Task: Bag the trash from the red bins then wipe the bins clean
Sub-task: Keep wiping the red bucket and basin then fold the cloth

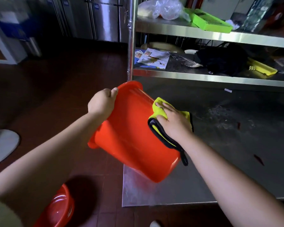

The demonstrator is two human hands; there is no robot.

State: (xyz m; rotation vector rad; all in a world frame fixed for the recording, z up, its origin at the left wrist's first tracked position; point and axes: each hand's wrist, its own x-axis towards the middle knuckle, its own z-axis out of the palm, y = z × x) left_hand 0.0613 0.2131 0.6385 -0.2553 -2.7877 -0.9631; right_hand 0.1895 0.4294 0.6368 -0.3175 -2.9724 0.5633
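Note:
A red bin [131, 136] lies tilted on its side over the corner of a steel table [220, 169], mouth turned up and to the left. My left hand [102, 102] grips its rim, thumb over the edge. My right hand [172, 122] presses a yellow cloth [159, 108] with black trim flat against the bin's outer wall, fingers straight. A second red bin [59, 208] stands on the floor at the lower left, partly hidden by my left arm.
Steel shelves [203, 76] rise behind the table, holding papers, a dark cloth, yellow and green boxes and a plastic bag. Steel cabinets [103, 18] stand at the back. A white round base [2, 145] sits on the red tiled floor at left.

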